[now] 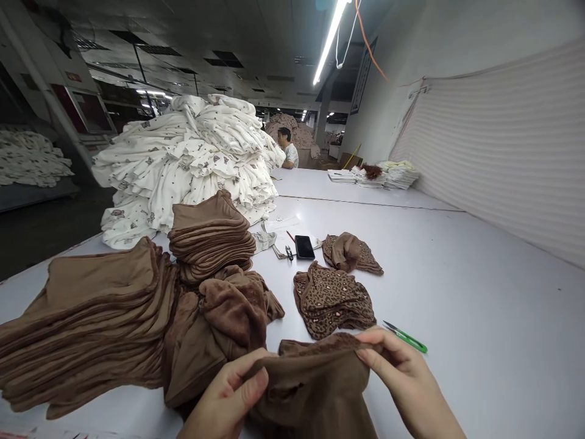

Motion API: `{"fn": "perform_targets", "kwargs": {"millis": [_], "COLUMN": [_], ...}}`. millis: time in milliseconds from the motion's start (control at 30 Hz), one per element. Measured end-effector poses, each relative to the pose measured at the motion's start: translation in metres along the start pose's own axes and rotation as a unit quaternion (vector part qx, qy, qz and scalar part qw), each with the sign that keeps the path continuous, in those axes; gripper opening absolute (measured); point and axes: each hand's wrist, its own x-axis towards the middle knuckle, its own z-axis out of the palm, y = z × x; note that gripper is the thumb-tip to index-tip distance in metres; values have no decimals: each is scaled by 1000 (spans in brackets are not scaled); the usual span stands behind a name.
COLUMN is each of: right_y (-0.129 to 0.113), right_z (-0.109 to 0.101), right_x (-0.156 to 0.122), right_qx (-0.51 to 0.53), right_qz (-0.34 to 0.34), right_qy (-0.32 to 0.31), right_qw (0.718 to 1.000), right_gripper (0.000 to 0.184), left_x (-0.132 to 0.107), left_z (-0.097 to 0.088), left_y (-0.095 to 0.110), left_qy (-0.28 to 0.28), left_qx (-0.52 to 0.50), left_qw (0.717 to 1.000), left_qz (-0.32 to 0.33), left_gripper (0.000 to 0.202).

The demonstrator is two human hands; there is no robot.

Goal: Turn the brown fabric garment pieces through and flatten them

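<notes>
A brown garment piece with a fleecy inner side hangs between my two hands at the table's near edge. My left hand pinches its left upper edge, thumb on top. At the upper right corner, my right hand grips the same edge between thumb and fingers. A small dark gap shows in the cloth near my left thumb. Just beyond lies a stack of leopard-print pieces. Green-handled thread snips rest to the right of it. Crumpled brown fleece pieces lie beside my left hand.
Stacks of folded brown pieces fill the left side, with another stack behind. A high heap of white printed cloth rises beyond. Farther off are a phone, a smaller leopard-print pile and a seated person.
</notes>
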Motion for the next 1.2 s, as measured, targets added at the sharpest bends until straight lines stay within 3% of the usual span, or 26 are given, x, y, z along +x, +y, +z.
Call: {"fn": "perform_targets", "kwargs": {"millis": [100, 167, 267, 367, 433, 533, 633, 733, 767, 833, 933, 1000, 1067, 1133, 1167, 1200], "right_y": [3, 3, 2, 3, 6, 10, 10, 9, 10, 16, 30, 37, 40, 43, 45, 46], "right_z": [4, 6, 4, 2, 7, 24, 40, 46, 47, 50, 60, 68, 76, 82, 85, 87], "right_x": [4, 4, 4, 7, 15, 33, 41, 18, 6, -17, -35, -34, -30, -28, -29, -30], "right_qx": [-3, 19, 58, 138, 156, 91, 24, -46, -100, -181, -237, -210, -169, -174, -195, -227], "right_qz": [-18, -9, 18, 64, 90, 71, 14, -53, -87, -146, -203, -196, -188, -205, -225, -251], "right_qy": [0, -18, -49, -70, -62, -2, 77, 127, 119, 27, -53, -59, 1, 81, 102, 112], "right_qw": [1000, 1000, 997, 986, 982, 993, 997, 989, 984, 972, 949, 956, 968, 960, 949, 934], "right_gripper": [29, 35, 29, 28, 35, 39, 34, 28, 21, 22, 12, 17, 23, 23, 23, 23], "left_x": [5, 9, 8, 4, 4, 9, 17, 25, 27, 32, 37, 35, 28, 18, 14, 10], "left_z": [-3, -5, -5, -1, 3, 14, 25, 32, 33, 37, 38, 32, 19, 6, 2, 0], "left_y": [1, 0, 3, 6, 5, -2, -11, -15, -15, -11, -8, -14, -28, -45, -53, -58], "left_qy": [105, 145, 148, 107, 69, 61, 66, 79, 96, 119, 92, 71, 107, 208, 177, 102], "left_qx": [76, 153, 207, 211, 164, -16, -161, -213, -218, -226, -242, -211, -99, 85, 168, 196], "left_qw": [990, 974, 962, 966, 981, 997, 974, 961, 960, 957, 957, 972, 989, 967, 963, 972], "left_qz": [55, 85, 98, 105, 76, -37, -142, -155, -145, -138, -134, -72, 35, 121, 117, 85], "left_gripper": [31, 39, 44, 37, 30, 27, 46, 63, 65, 64, 53, 47, 48, 64, 62, 47]}}
